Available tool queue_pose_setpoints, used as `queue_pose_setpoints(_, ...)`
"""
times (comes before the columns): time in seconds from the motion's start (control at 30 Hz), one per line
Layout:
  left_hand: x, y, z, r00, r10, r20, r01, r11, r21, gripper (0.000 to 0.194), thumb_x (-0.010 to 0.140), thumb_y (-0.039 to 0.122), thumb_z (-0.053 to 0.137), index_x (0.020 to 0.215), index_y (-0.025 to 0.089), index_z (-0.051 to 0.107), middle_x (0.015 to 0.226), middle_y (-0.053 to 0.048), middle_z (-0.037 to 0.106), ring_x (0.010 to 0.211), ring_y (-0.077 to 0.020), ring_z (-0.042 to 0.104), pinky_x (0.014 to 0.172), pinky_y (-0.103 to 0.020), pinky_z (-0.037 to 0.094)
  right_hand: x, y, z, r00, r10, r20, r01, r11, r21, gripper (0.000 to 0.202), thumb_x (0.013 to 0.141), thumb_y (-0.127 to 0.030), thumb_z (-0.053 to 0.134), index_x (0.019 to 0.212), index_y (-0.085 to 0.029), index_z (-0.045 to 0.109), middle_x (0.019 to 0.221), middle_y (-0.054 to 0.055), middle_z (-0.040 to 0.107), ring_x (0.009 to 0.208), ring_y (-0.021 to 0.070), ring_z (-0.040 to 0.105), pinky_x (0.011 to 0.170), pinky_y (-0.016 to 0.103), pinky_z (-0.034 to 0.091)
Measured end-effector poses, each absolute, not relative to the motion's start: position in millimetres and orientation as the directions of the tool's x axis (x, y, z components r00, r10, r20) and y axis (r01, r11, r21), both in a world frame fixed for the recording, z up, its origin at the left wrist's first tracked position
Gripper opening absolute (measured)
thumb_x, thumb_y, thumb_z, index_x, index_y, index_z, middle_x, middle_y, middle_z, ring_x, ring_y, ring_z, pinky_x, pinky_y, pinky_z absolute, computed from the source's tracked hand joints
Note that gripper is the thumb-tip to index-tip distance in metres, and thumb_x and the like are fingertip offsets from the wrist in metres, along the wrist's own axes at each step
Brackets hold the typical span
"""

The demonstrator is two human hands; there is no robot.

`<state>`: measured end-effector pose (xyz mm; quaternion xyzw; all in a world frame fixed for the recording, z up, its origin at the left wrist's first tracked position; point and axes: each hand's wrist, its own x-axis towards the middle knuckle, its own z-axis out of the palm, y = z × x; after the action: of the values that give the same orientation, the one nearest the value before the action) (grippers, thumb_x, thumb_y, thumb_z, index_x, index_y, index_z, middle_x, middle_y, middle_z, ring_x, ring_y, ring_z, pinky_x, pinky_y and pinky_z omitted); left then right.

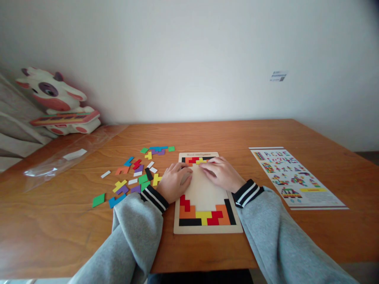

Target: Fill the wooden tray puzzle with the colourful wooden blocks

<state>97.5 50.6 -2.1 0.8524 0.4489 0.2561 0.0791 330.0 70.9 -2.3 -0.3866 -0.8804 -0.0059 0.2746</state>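
A pale wooden puzzle board (207,230) lies flat before me, with coloured pieces along its top, bottom and sides and bare wood in the middle. My left hand (175,182) rests over its left side, fingers bent and thumb apart, with no piece visible in it. The left fingertips are near an orange piece (187,160) at the top left. Above the upper part, my right hand (222,173) has thumb and fingertips together at the lower edge of a yellow puzzle piece (201,161). Red pieces (185,204) and a black piece (189,222) sit lower in the board.
Loose coloured pieces (144,179) are scattered left of the board. A printed pattern sheet (296,177) lies at the right. Clear plastic packaging (59,161) and a cow-shaped toy keyboard (65,106) are at the far left. A wall (189,63) stands behind the wooden table (89,240).
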Motion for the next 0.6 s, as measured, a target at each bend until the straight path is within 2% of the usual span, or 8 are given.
queue_pose_setpoints(0.33, 97.5, 50.7, -1.9, 0.467, 0.803, 0.371, 0.724, -0.588, 0.361, 0.018, 0.092, 0.025, 0.055, 0.106, 0.022, 0.065, 0.116, -0.008, 0.063, 0.106, -0.0254, 0.058, 0.098, -0.048, 0.048, 328.1, 69.5, -3.0, -0.529, 0.719, 0.45, 0.718, 0.662, -0.215, 0.027, 0.093, -0.019, 0.057, 0.117, -0.022, 0.068, 0.102, 0.009, 0.073, 0.103, 0.0247, 0.062, 0.093, 0.044, 0.048)
queue_pose_setpoints(0.6, 97.2, 50.9, -1.3, 0.471, 0.8, 0.372, 0.719, -0.593, 0.362, 0.018, 0.092, 0.026, 0.054, 0.107, 0.022, 0.065, 0.117, -0.008, 0.063, 0.107, -0.0254, 0.059, 0.098, -0.048, 0.048, 327.6, 68.3, -6.8, -0.511, 0.733, 0.449, 0.697, 0.659, -0.282, 0.032, 0.091, -0.016, 0.056, 0.121, -0.022, 0.065, 0.112, 0.01, 0.072, 0.107, 0.0244, 0.062, 0.096, 0.045, 0.049)
